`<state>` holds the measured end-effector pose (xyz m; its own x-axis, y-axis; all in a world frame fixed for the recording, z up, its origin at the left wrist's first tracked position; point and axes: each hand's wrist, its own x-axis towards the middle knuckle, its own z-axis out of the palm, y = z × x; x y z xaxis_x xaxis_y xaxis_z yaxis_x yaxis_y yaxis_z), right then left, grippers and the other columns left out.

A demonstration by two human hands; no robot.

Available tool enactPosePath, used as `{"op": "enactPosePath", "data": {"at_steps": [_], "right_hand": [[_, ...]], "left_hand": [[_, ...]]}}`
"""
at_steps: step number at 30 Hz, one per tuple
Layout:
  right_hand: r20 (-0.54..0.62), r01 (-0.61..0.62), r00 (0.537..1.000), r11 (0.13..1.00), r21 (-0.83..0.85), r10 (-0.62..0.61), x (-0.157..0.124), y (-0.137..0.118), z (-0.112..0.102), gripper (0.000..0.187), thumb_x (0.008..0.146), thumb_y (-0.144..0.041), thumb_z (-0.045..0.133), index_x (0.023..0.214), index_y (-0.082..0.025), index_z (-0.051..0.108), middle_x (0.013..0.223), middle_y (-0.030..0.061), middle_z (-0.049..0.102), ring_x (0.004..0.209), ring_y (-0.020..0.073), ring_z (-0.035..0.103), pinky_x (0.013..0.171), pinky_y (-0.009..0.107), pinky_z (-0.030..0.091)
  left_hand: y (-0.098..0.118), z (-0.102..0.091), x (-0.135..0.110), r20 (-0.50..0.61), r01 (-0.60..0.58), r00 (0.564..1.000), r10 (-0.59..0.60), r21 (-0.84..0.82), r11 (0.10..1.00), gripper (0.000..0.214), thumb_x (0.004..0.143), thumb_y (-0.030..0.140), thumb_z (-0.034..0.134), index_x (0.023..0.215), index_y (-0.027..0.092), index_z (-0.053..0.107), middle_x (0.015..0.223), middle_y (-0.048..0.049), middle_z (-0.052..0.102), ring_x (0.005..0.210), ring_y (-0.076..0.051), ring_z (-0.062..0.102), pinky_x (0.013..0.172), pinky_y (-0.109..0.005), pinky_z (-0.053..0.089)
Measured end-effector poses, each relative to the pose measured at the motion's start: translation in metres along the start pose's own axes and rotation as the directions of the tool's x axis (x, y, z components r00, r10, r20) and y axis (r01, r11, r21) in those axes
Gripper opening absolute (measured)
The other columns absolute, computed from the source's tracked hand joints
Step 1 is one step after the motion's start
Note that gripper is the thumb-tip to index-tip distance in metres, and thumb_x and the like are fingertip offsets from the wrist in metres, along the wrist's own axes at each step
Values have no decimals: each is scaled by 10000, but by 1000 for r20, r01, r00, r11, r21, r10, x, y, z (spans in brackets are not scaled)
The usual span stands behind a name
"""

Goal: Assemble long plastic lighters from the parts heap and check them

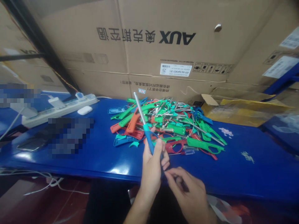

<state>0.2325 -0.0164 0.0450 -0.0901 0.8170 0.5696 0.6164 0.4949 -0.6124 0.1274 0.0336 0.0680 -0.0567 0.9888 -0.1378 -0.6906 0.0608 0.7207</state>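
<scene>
A long-nosed blue gas lighter point(148, 139) is gripped in my left hand point(152, 166), its metal tube pointing up and slightly left. My fingers wrap round its handle and hide the lower part. Just right of and below that grip, my right hand point(190, 191) is closed in a pinch, the fingertips at the handle's bottom end. Whatever lies between those fingertips is too small to make out. Behind both hands spreads a heap of lighter parts point(168, 124): green, red, orange and blue shells, metal tubes and wires. A screwdriver with a clear purplish handle point(188, 152) pokes out at its front.
Blue table top point(105, 165) with its edge close to me. A white power strip point(62, 109), a white earbud case point(85, 110) and a phone point(32, 144) lie at left. Small pink pieces point(225, 132) and pale sticks point(247, 157) lie right. A large cardboard box point(140, 59) stands behind.
</scene>
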Motion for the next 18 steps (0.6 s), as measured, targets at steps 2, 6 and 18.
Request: {"op": "enactPosePath", "data": {"at_steps": [2, 6, 18], "right_hand": [[-12, -7, 1000, 1000, -20, 7, -1, 0, 2, 153, 960, -211, 603, 833, -186, 685, 590, -40, 612, 444, 76, 525, 478, 175, 431], [-37, 31, 999, 999, -45, -33, -3, 2, 6, 121, 962, -191, 607, 868, -186, 683, 640, -25, 650, 480, 75, 576, 500, 169, 436], [-149, 140, 974, 973, -183, -168, -20, 3, 17, 146, 975, -108, 614, 1031, -182, 727, 847, 47, 759, 733, 145, 715, 734, 257, 508]], "left_hand": [[1, 0, 1, -9, 8, 1000, -8, -11, 1000, 380, 889, 457, 750, 1111, 259, 515, 753, 79, 459, 445, -20, 343, 386, -129, 267], [3, 0, 1, -2, 10, 1000, -10, -11, 1000, 394, 914, 441, 726, 1207, 284, 513, 756, 79, 459, 452, -24, 355, 394, -128, 274], [10, 0, 2, 27, 42, 999, -37, -184, 982, 284, 956, 455, 643, 977, 221, 484, 768, 44, 468, 482, -42, 376, 401, -140, 280]]}}
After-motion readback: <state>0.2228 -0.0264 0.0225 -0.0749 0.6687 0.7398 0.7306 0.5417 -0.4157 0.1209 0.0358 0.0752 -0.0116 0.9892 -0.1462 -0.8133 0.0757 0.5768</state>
